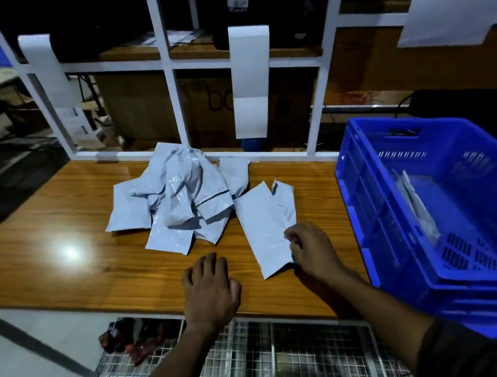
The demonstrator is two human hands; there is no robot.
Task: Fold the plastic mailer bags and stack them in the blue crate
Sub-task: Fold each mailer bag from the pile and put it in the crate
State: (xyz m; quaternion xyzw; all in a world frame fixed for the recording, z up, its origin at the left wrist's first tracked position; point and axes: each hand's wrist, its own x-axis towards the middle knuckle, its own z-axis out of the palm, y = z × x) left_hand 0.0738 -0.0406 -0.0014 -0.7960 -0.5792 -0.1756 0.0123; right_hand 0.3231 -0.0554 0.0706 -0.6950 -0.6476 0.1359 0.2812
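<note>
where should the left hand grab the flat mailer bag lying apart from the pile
Take the flat mailer bag by its free left long edge, coming in from the left. The right hand already pinches the near right edge, and the bag lies flat and lengthwise on the table.

Dim, perhaps overhead-lit; tabletop [57, 232] glare.

Cardboard box [213, 101] behind the frame shows letters, possibly "bo"

blue crate [450, 193] cut off right, right fingers [292, 234] hidden
</note>
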